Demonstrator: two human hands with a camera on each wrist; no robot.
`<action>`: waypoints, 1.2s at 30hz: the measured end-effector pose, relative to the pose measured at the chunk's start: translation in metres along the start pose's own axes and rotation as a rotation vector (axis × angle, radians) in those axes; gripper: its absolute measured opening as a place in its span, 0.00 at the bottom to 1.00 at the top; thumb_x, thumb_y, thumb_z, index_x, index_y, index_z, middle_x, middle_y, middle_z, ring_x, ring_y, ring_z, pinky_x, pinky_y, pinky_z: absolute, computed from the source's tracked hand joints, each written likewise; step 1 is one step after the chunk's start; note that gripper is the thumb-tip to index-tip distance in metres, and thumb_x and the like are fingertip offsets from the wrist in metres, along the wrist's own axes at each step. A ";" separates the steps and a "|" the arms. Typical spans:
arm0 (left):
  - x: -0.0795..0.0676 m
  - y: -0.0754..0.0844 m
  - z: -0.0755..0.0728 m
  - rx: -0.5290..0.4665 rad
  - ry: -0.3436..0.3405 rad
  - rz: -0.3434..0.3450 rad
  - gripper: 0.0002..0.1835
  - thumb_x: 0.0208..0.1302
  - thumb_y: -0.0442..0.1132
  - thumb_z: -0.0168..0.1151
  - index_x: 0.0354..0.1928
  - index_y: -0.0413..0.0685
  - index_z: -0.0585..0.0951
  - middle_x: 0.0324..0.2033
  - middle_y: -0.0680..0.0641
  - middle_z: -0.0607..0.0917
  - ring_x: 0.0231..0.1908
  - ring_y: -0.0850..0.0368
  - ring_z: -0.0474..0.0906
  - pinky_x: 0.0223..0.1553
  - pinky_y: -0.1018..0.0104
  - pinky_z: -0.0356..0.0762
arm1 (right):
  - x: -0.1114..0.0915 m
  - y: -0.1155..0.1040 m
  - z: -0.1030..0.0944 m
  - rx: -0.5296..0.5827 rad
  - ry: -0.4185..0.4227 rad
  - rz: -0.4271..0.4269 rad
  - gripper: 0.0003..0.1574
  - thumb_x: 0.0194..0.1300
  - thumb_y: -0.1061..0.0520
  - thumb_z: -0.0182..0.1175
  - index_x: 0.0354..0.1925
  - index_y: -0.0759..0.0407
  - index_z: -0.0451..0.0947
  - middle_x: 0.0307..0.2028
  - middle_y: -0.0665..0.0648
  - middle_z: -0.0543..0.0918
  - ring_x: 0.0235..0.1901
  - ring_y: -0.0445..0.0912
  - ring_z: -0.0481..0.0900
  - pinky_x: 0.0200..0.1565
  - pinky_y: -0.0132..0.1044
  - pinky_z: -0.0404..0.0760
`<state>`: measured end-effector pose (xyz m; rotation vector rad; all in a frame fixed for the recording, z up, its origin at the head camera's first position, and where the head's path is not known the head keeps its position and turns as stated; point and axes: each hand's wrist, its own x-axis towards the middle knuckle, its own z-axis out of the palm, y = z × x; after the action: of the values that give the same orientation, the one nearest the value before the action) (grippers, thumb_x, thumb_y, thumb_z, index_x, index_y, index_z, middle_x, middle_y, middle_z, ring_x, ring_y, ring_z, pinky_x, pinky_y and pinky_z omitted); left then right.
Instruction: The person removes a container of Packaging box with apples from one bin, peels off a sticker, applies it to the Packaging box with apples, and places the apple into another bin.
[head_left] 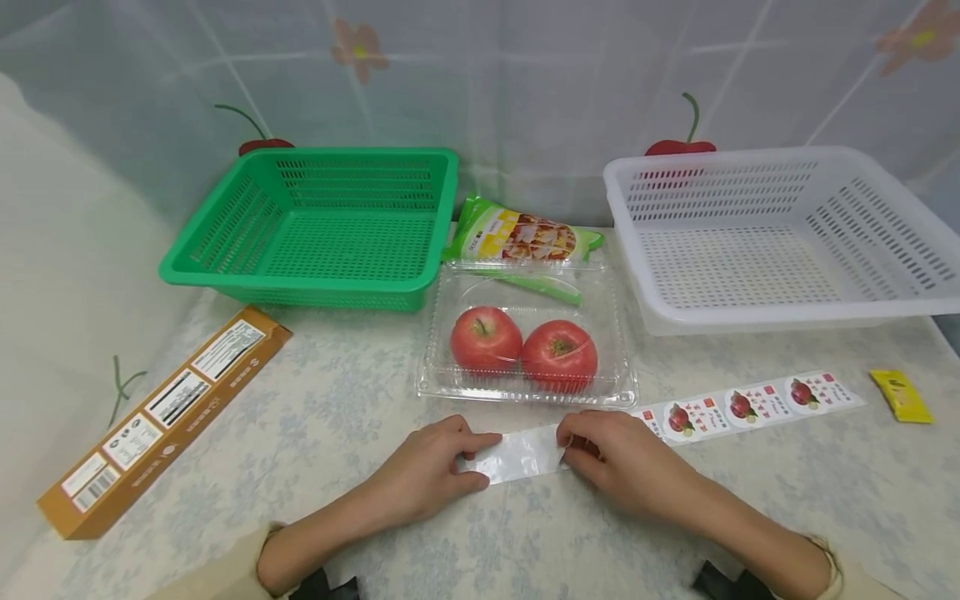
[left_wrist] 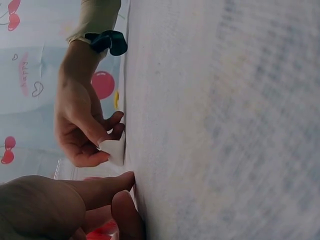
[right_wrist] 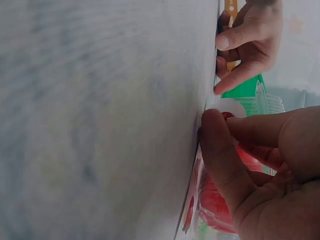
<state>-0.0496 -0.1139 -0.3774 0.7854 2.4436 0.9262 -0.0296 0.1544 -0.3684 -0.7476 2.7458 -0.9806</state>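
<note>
A strip of round fruit stickers lies on the table, its left length bare shiny backing. At the left end of that backing, my left hand presses with thumb and forefinger spread across it. My right hand pinches a round white sticker between thumb and forefinger; it stands up from the strip in the right wrist view. Just behind the hands sits a lidded clear plastic box with two red apples inside.
A green basket stands back left, a white basket back right. Between them lies a green and yellow snack bag. A long brown carton lies at left, a small yellow packet at far right.
</note>
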 end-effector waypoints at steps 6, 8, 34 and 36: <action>0.000 0.000 0.000 -0.004 -0.003 -0.003 0.26 0.59 0.37 0.72 0.61 0.46 0.81 0.32 0.57 0.73 0.28 0.66 0.68 0.32 0.70 0.70 | -0.010 0.000 -0.009 0.054 0.053 -0.011 0.13 0.59 0.68 0.65 0.34 0.50 0.80 0.29 0.37 0.77 0.28 0.33 0.73 0.32 0.32 0.77; 0.000 0.000 0.000 -0.003 -0.002 0.000 0.26 0.59 0.37 0.72 0.60 0.46 0.81 0.32 0.57 0.73 0.28 0.66 0.68 0.32 0.70 0.70 | -0.013 0.000 -0.013 0.074 0.071 -0.016 0.13 0.59 0.68 0.66 0.34 0.50 0.81 0.29 0.38 0.78 0.27 0.33 0.73 0.31 0.31 0.77; -0.002 0.001 0.000 -0.006 0.006 -0.009 0.25 0.59 0.37 0.72 0.60 0.46 0.81 0.33 0.57 0.74 0.28 0.66 0.68 0.32 0.70 0.71 | -0.043 0.007 -0.038 0.223 0.161 -0.008 0.15 0.62 0.69 0.66 0.43 0.52 0.82 0.32 0.45 0.81 0.21 0.36 0.76 0.23 0.32 0.78; -0.002 0.001 0.000 -0.001 0.007 -0.005 0.25 0.60 0.37 0.72 0.60 0.46 0.81 0.33 0.57 0.74 0.28 0.66 0.68 0.32 0.69 0.70 | -0.044 0.006 -0.038 0.216 0.163 -0.007 0.15 0.62 0.69 0.66 0.43 0.52 0.82 0.32 0.45 0.81 0.21 0.37 0.76 0.23 0.32 0.78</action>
<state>-0.0477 -0.1142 -0.3767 0.7768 2.4497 0.9301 -0.0050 0.2014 -0.3440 -0.6689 2.7083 -1.3694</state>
